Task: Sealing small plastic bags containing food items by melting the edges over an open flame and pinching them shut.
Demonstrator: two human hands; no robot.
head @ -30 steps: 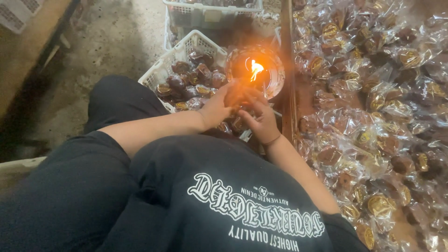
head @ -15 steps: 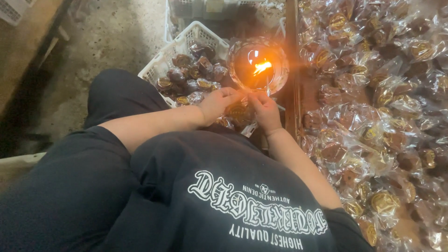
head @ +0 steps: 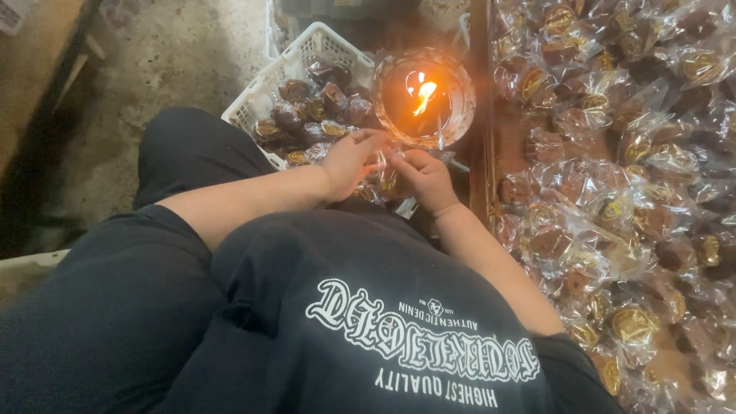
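My left hand [head: 349, 161] and my right hand [head: 425, 178] meet in front of me, both pinching one small clear-wrapped brown sweet [head: 386, 165] between the fingertips. Just beyond them stands a round glass bowl [head: 460, 115] with a burning flame [head: 423, 96] in it. The packet sits a little below the bowl's near rim. My forearms reach out over my black shirt and lap.
A white plastic basket [head: 257, 103] with several wrapped sweets stands at the left of the bowl on the concrete floor. A wide pile of wrapped brown sweets [head: 621, 192] fills the right side behind a wooden edge [head: 481, 153]. Another white crate edge [head: 31, 261] shows at the far left.
Both hands have drawn back a little from the flame with the packet, and the view has tilted down slightly. The flame still burns in the bowl.
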